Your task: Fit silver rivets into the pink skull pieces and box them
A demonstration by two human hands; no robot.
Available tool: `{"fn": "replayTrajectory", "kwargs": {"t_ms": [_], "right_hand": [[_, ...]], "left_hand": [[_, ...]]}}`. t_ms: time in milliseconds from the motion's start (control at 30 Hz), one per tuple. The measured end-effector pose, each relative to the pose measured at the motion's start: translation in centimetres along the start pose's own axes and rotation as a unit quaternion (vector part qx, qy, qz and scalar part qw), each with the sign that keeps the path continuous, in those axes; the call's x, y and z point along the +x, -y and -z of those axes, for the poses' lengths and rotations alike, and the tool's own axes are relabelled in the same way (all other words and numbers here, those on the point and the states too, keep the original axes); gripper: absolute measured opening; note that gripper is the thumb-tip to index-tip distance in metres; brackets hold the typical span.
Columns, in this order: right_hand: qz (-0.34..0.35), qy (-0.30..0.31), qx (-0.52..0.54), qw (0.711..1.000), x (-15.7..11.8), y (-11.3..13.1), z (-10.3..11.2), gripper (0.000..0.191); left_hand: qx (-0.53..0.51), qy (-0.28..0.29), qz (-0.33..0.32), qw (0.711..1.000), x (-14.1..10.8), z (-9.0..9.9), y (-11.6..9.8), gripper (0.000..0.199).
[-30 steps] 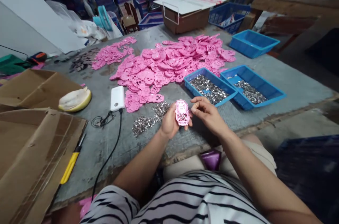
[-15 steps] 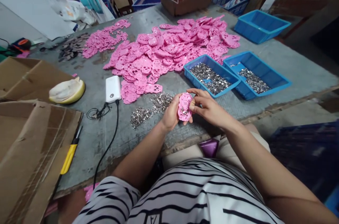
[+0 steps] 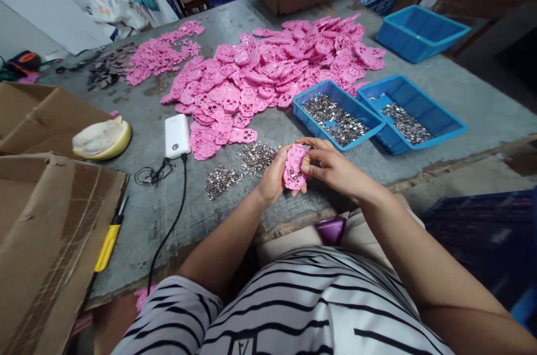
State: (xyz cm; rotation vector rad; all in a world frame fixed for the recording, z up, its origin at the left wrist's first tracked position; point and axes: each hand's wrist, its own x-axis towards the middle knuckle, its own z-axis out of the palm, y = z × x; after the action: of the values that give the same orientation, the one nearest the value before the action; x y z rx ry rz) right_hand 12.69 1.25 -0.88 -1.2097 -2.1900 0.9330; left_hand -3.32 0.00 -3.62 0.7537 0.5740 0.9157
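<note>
A pink plastic shell (image 3: 295,160) with cut-outs is held over the table's front edge by my left hand (image 3: 273,177), whose fingers wrap its left side and underside. Small shiny metal bits show in the shell's lower part. My right hand (image 3: 329,165) is closed at the shell's right edge, thumb and fingers pressed together there; anything between the fingertips is too small to make out. Just left of the hands lie two loose heaps of small metal pieces (image 3: 257,158). Beyond them spreads a big pile of similar pink shells (image 3: 268,67).
Two blue trays (image 3: 335,145) with metal pieces stand right of the pile, another blue tray (image 3: 422,36) behind. A white power bank (image 3: 177,136) with a black cable, a fruit rind (image 3: 104,142), a yellow-handled screwdriver (image 3: 108,246) and cardboard boxes (image 3: 29,221) occupy the left.
The view has shifted slightly, so the table things sit a little higher in the picture. Both hands stay on the pink shell, with hardly any visible movement.
</note>
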Motion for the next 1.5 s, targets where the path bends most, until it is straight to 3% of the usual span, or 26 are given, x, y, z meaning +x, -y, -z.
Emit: {"fn": "replayTrajectory", "kwargs": {"t_ms": [467,867,1067,1200,1367,1500], "right_hand": [[0.021,0.007,-0.015,1.0,0.5,0.1,0.1,0.015],[-0.011,-0.069,0.084,0.994,-0.3,0.1,-0.6,0.015],[-0.006,-0.09,0.093,0.992,-0.7,0.8,-0.6,0.017],[-0.024,-0.168,0.122,0.978,-1.0,1.2,-0.6,0.02],[-0.037,-0.307,0.177,0.934,-1.9,1.1,-1.7,0.018],[-0.052,-0.337,0.205,0.917,-3.3,0.2,-3.5,0.021]], "left_hand": [[0.037,0.004,-0.005,0.999,0.0,0.3,0.4,0.055],[0.077,-0.01,0.026,0.997,-0.4,-0.2,-0.3,0.058],[0.101,-0.019,0.01,0.995,-0.6,-0.5,-0.6,0.052],[0.112,-0.025,-0.001,0.993,-0.6,-0.7,-0.7,0.05],[0.121,-0.031,-0.024,0.992,-0.9,-0.8,-1.1,0.049],[0.121,-0.054,-0.045,0.99,-0.8,-0.7,-1.3,0.045]]}}
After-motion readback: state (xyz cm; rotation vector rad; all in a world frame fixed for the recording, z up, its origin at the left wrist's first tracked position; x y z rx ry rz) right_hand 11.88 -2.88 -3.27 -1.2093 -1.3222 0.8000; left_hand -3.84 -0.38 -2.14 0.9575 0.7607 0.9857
